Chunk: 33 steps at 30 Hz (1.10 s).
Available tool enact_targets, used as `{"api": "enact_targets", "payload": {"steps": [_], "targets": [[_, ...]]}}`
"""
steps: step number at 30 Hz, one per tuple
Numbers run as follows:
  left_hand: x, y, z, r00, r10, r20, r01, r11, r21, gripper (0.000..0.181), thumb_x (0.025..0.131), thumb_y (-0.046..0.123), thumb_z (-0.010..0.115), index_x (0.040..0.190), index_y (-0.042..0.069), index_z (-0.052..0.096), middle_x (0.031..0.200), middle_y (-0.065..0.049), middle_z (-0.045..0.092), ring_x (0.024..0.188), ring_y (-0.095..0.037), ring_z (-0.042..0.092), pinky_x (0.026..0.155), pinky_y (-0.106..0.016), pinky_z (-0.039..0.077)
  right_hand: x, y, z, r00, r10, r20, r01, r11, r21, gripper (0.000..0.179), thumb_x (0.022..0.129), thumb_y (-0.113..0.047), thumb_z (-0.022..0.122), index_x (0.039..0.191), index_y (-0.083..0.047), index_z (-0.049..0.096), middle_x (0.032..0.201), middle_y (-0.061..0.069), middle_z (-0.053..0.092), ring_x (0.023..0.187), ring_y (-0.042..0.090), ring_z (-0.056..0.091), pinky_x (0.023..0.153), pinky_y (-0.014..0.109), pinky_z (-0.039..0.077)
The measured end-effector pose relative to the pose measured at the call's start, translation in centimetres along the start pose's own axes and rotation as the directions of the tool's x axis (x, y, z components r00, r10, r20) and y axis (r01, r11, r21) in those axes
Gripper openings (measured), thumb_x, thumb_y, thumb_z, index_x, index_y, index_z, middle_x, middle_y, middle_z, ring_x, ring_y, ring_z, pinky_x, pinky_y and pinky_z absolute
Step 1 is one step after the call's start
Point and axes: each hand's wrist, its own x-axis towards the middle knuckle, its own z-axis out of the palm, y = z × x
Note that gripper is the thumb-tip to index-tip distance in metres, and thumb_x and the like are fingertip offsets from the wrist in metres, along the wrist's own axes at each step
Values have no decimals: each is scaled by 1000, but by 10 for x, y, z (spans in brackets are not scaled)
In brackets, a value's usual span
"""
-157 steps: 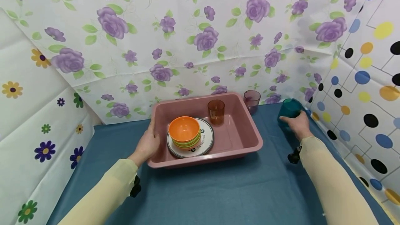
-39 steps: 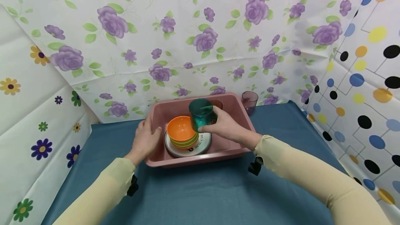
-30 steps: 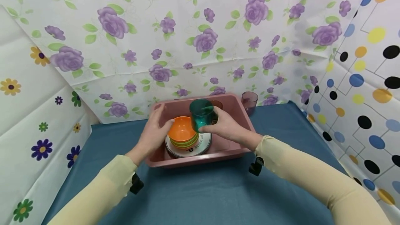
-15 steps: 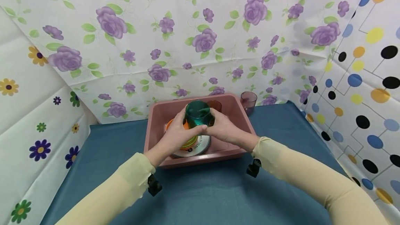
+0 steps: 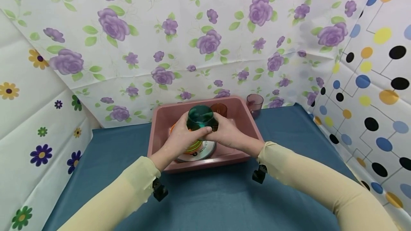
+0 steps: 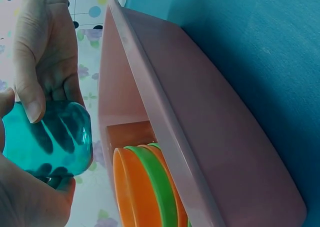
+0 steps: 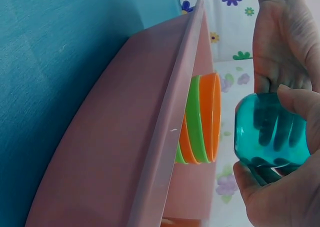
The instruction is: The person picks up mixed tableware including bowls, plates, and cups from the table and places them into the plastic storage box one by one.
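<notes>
A clear teal plastic cup [image 5: 200, 115] is held between both hands over the pink basin [image 5: 156, 127]. My left hand [image 5: 180, 135] grips its left side and my right hand [image 5: 228, 134] its right side, thumbs meeting in front. In the left wrist view the cup [image 6: 52, 139] hangs clear of the basin's rim, fingers showing through its wall. Beneath the hands, stacked orange and green bowls [image 7: 204, 119] stand in the basin on white plates [image 5: 208, 150]; the hands mostly cover the bowls in the head view.
An amber cup [image 5: 221, 109] stands in the basin, behind the right hand. Behind the basin's right rear corner is a clear purple cup [image 5: 254, 104]. A blue cloth [image 5: 205, 202] covers the table; a flowered sheet [image 5: 192, 38] rises behind.
My right hand has brought the teal cup from the table's right side to over the basin. My left hand has left the basin's rim and taken hold of the cup too.
</notes>
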Motion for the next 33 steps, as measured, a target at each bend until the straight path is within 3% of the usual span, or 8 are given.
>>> {"api": "enact_targets", "payload": {"steps": [6, 9, 14, 19, 24, 28, 33], "targets": [[1, 0, 1, 1000, 6, -1, -6, 999, 32, 85, 85, 56, 79, 153, 22, 40, 142, -1, 52, 126, -21, 55, 104, -54, 46, -3, 2, -6, 998, -6, 58, 5, 1000, 19, 77, 86, -34, 84, 149, -17, 42, 143, 11, 55, 125, 19, 57, 101, 47, 51], [0, 0, 1, 1000, -7, -6, 7, 999, 50, 88, 85, 58, 78, 154, 22, 38, 143, -1, 51, 128, -22, 54, 105, -54, 46, -6, 7, -13, 997, -1, 78, 0, 1000, 6, 77, 89, -35, 82, 152, -21, 40, 145, 4, 52, 130, 18, 54, 104, 47, 49], [-1, 1, -2, 998, -55, -24, 57, 995, 78, 97, 83, 62, 78, 159, 21, 32, 148, -3, 47, 132, -26, 51, 105, -57, 44, -12, 20, -34, 1000, 14, -14, -16, 993, -120, 76, 95, -38, 73, 158, -20, 35, 152, 4, 46, 136, 25, 48, 108, 50, 44], [-1, -1, -3, 998, -54, -27, 56, 995, 78, 96, 83, 61, 78, 158, 21, 34, 144, -3, 50, 129, -25, 53, 104, -57, 45, -13, 40, -62, 982, 34, -187, -97, 937, -337, 70, 100, -32, 67, 159, -12, 35, 157, 13, 41, 141, 32, 43, 109, 56, 42], [0, -2, -2, 998, -46, -34, 49, 995, 88, 94, 82, 60, 80, 156, 21, 36, 140, -3, 53, 126, -24, 55, 103, -56, 47, -12, 67, -83, 970, 103, -219, -197, 862, -468, 72, 103, -24, 60, 163, -6, 24, 161, 22, 31, 147, 42, 30, 112, 62, 34], [1, -2, 0, 998, -49, -30, 52, 994, 100, 96, 81, 61, 80, 156, 20, 36, 141, -3, 52, 127, -24, 54, 103, -56, 47, -11, 83, -88, 964, 200, -176, -260, 854, -451, 80, 105, -23, 53, 164, -4, 2, 166, 26, 15, 150, 45, 20, 115, 63, 29], [1, -2, 3, 998, -54, -11, 54, 994, 100, 100, 80, 63, 79, 157, 20, 34, 144, -2, 50, 130, -24, 51, 105, -56, 45, -6, 99, -88, 957, 248, -151, -287, 883, -371, 80, 108, -18, 43, 160, -3, -15, 166, 28, 9, 144, 43, 35, 106, 57, 41]]}}
